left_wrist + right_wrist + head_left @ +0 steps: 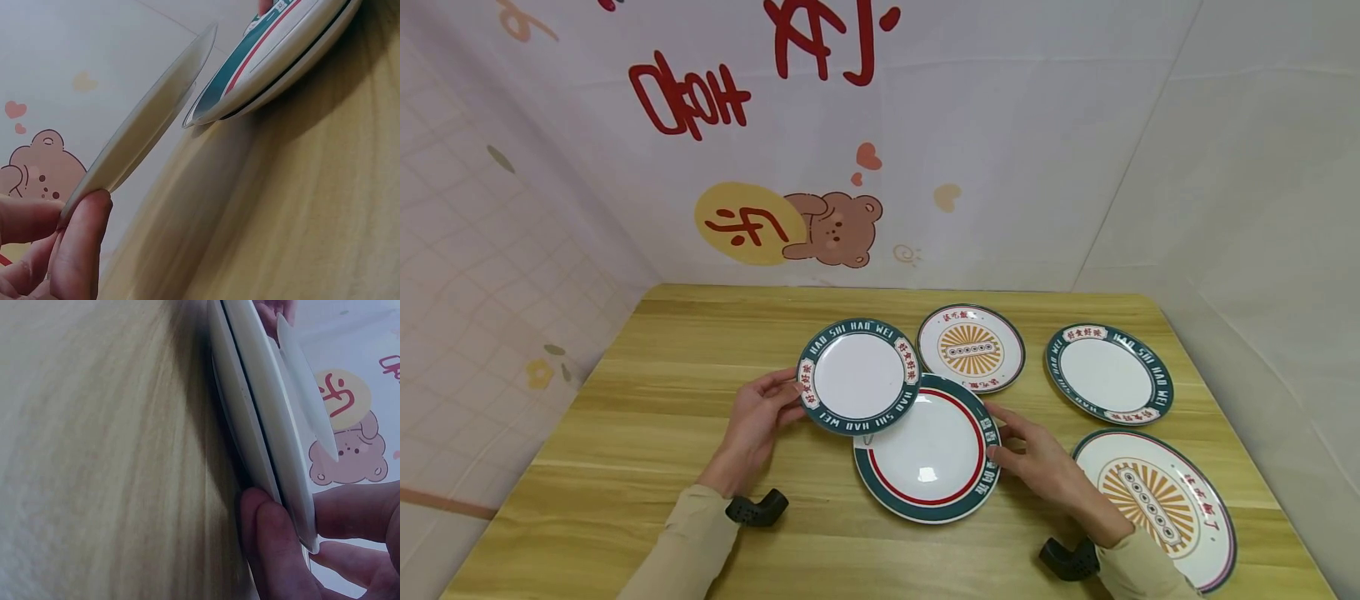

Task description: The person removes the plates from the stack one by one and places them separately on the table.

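L hand (760, 419) pinches small green-rim plate (859, 377) by its L edge; it lies R of those fingers, raised apart from lg red-ringed plate (925, 458). R hand (1047, 462), nearer the latter, grips its R rim w/ lower plate (236, 394) stacked beneath. Round, no long axis.

"What's everything sitting on?"

"A table (617, 450) with a yellow-brown, striped wood-grain top."

"And what lies on it?"

"Toward the back, a small plate (971, 348) with an orange sunburst. To its right, a green-rimmed plate (1108, 375) with a white centre."

"Anything in front of that one?"

"A bigger sunburst plate (1157, 508), just beside it, near the right edge and partly covered by a sleeve."

"And the middle?"

"Two stacked plates. Whether the lower plate (232, 394) fully touches the wood, I can't tell."
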{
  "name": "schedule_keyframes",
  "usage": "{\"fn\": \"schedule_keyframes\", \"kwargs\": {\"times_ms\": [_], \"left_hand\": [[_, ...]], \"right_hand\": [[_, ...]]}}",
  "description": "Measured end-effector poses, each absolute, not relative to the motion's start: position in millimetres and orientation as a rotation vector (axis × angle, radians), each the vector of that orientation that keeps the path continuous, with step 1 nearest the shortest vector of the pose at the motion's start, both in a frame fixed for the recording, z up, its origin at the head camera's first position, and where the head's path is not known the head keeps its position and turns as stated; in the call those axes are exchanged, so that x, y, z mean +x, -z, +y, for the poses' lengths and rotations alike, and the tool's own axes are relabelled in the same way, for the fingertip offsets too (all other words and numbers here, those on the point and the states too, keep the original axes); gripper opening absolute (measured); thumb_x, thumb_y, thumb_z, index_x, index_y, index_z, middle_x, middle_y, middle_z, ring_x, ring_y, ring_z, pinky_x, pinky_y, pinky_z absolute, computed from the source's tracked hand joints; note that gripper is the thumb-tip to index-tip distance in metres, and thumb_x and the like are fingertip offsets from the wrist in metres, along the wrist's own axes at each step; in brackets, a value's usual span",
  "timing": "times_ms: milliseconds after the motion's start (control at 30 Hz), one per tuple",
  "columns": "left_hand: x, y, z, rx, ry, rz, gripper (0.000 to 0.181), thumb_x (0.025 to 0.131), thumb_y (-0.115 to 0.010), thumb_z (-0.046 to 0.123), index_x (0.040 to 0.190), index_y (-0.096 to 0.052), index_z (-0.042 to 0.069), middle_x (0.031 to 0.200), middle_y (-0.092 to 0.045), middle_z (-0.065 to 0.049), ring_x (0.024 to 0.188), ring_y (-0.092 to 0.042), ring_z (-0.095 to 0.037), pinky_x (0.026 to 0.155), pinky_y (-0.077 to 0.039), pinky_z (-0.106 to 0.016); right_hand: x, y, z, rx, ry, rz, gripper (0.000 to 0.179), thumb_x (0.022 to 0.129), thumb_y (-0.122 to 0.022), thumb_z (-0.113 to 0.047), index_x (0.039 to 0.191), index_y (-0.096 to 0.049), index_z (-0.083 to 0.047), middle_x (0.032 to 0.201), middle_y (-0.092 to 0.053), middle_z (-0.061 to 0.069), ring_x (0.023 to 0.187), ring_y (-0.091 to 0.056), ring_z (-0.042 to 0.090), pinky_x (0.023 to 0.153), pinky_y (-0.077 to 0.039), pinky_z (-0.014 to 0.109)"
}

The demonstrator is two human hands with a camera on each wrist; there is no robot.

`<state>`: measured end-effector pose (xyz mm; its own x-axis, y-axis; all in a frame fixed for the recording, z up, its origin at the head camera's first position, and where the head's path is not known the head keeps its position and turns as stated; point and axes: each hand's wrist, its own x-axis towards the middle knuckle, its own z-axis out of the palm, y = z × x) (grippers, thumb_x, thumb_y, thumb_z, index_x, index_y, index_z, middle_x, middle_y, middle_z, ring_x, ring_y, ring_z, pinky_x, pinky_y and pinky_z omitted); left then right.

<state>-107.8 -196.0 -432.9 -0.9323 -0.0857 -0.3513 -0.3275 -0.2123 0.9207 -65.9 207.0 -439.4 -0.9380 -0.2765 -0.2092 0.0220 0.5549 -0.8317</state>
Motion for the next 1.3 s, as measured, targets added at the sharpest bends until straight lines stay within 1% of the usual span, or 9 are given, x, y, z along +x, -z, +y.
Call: {"fn": "schedule_keyframes", "kwargs": {"times_ms": [133, 233, 367, 467, 700, 867, 1033, 1167, 1300], "left_hand": [[-114, 431, -198, -0.476, -2.281, 1.880, 0.039, 0.103, -0.060, -0.001, 0.141, -0.055, -0.006, 0.110, -0.067, -0.011, 0.090, -0.070, -0.015, 0.081, -0.061, -0.027], [-119, 430, -199, -0.471, -2.280, 1.891, 0.039, 0.103, -0.061, 0.000, 0.140, -0.055, -0.007, 0.110, -0.067, -0.011, 0.090, -0.070, -0.015, 0.081, -0.061, -0.027], [-126, 430, -203, -0.473, -2.278, 1.883, 0.040, 0.102, -0.062, 0.002, 0.141, -0.055, -0.006, 0.112, -0.068, -0.011, 0.091, -0.071, -0.016, 0.083, -0.061, -0.029], [-131, 430, -206, -0.480, -2.277, 1.870, 0.042, 0.102, -0.064, 0.003, 0.142, -0.055, -0.006, 0.115, -0.068, -0.010, 0.090, -0.072, -0.015, 0.084, -0.061, -0.029], [-143, 433, -215, -0.479, -2.268, 1.871, 0.039, 0.103, -0.060, 0.000, 0.141, -0.055, -0.007, 0.116, -0.066, -0.011, 0.085, -0.071, -0.015, 0.083, -0.061, -0.028], [-151, 434, -217, -0.493, -2.266, 1.878, 0.038, 0.102, -0.060, 0.000, 0.140, -0.055, -0.007, 0.114, -0.066, -0.011, 0.086, -0.071, -0.015, 0.085, -0.060, -0.029], [-157, 436, -217, -0.511, -2.265, 1.893, 0.037, 0.102, -0.061, -0.001, 0.138, -0.056, -0.007, 0.112, -0.067, -0.011, 0.084, -0.071, -0.015, 0.083, -0.061, -0.028], [-162, 437, -218, -0.525, -2.226, 1.933, 0.038, 0.102, -0.062, 0.002, 0.139, -0.057, -0.006, 0.119, -0.065, -0.014, 0.084, -0.072, -0.014, 0.083, -0.061, -0.027], [-166, 437, -219, -0.517, -2.206, 1.942, 0.041, 0.102, -0.063, 0.003, 0.142, -0.055, -0.006, 0.125, -0.062, -0.017, 0.087, -0.071, -0.014, 0.085, -0.060, -0.027]], "right_hand": [[-66, 439, 207, -0.211, 1.334, 2.478, 0.065, 0.099, -0.069, -0.013, 0.157, -0.043, -0.010, 0.124, -0.064, 0.014, 0.109, -0.061, 0.027, 0.093, -0.054, 0.041], [-66, 439, 207, -0.215, 1.334, 2.479, 0.065, 0.099, -0.069, -0.014, 0.158, -0.043, -0.009, 0.123, -0.065, 0.014, 0.109, -0.061, 0.027, 0.095, -0.054, 0.043], [-66, 439, 206, -0.219, 1.329, 2.485, 0.065, 0.099, -0.069, -0.014, 0.158, -0.043, -0.009, 0.121, -0.065, 0.013, 0.109, -0.061, 0.027, 0.098, -0.053, 0.046], [-66, 439, 206, -0.218, 1.322, 2.494, 0.064, 0.099, -0.069, -0.014, 0.157, -0.043, -0.010, 0.121, -0.066, 0.014, 0.109, -0.062, 0.027, 0.098, -0.053, 0.046], [-67, 440, 206, -0.209, 1.328, 2.485, 0.064, 0.099, -0.069, -0.014, 0.157, -0.043, -0.010, 0.121, -0.065, 0.014, 0.109, -0.062, 0.027, 0.097, -0.053, 0.046], [-66, 440, 206, -0.208, 1.328, 2.487, 0.064, 0.099, -0.069, -0.014, 0.158, -0.043, -0.010, 0.121, -0.065, 0.013, 0.109, -0.061, 0.027, 0.099, -0.052, 0.048], [-66, 440, 207, -0.216, 1.334, 2.482, 0.064, 0.099, -0.069, -0.014, 0.158, -0.043, -0.009, 0.120, -0.065, 0.013, 0.109, -0.061, 0.027, 0.100, -0.052, 0.048], [-66, 441, 207, -0.227, 1.342, 2.477, 0.064, 0.099, -0.069, -0.013, 0.158, -0.042, -0.008, 0.120, -0.064, 0.013, 0.109, -0.061, 0.027, 0.098, -0.053, 0.046], [-66, 441, 208, -0.231, 1.345, 2.477, 0.064, 0.099, -0.069, -0.013, 0.157, -0.042, -0.007, 0.120, -0.064, 0.013, 0.109, -0.060, 0.027, 0.096, -0.053, 0.045]]}}
